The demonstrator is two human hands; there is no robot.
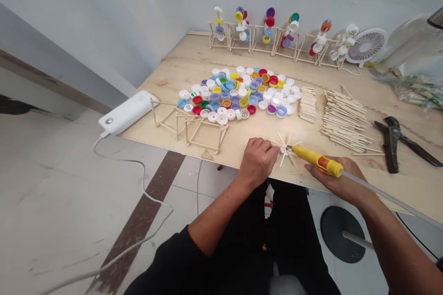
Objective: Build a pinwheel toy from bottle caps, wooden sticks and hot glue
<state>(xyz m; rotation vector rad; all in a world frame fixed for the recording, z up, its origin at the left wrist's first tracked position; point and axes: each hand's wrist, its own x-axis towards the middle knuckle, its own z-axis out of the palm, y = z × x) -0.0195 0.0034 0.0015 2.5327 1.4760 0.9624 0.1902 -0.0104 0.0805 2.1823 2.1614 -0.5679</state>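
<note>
A yellow glue gun (311, 157) is gripped in my right hand (341, 179), with a long clear glue stick (384, 191) running out of its back. Its nozzle meets the centre of a small wheel of wooden sticks (284, 156), whose sticks spread like spokes around a white hub. My left hand (258, 160) is closed at the wheel's left side, its fingertips pinched on one of the sticks; that grip is partly hidden. Both hands are at the table's front edge.
Behind lie many bottle caps (235, 97), two stick piles (307, 105) and black clamp-like tools (392, 143). Stick frames (204, 133) and a white power bank (129, 111) with a cable sit left. Finished cap wheels (268, 32) and a fan (367, 46) line the wall.
</note>
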